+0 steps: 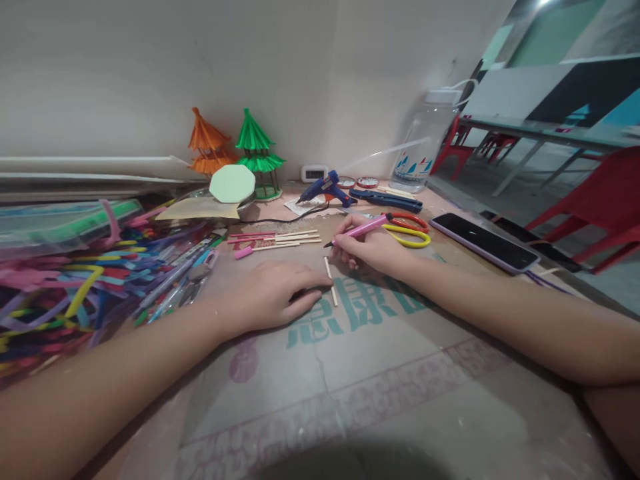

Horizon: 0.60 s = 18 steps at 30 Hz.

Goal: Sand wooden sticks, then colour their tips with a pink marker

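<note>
1 short, pale wooden stick touched our loosely spread left hand; apart from it, our right hand gripped a slim pink, black-tipped pen.

Pink marker (uncapped, black at the tip), aslant near the far end of a pale stick, flat.

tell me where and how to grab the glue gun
Grip the glue gun by its handle, probably from the right: the handle slants out that way, while the nozzle points left. The right hand is nearer but holds the pink pen. A dark blue tool beside the handle may crowd the approach.
</note>
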Motion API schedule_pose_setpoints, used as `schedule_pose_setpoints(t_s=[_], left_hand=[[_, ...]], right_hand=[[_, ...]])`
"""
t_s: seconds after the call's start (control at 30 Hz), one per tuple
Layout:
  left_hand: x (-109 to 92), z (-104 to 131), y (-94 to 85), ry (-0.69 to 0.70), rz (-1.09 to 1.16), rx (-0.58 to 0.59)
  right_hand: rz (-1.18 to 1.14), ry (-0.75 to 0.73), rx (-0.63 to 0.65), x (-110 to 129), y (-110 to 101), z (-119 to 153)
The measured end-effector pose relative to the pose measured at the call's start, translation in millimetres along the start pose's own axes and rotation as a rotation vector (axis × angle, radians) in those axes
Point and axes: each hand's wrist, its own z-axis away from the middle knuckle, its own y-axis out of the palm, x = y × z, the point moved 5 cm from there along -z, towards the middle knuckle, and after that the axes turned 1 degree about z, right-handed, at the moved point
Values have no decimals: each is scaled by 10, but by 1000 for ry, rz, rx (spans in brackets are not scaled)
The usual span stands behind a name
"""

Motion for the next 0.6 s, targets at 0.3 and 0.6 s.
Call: schedule_pose_setpoints(t_s=[0.3,0.6], left_hand=[[11,-4,16,-10,3,3],[-4,-18,0,-17,1,17]], right_hand=[[220,20,-22,63,-11,7],[236,52,5,49,3,1]])
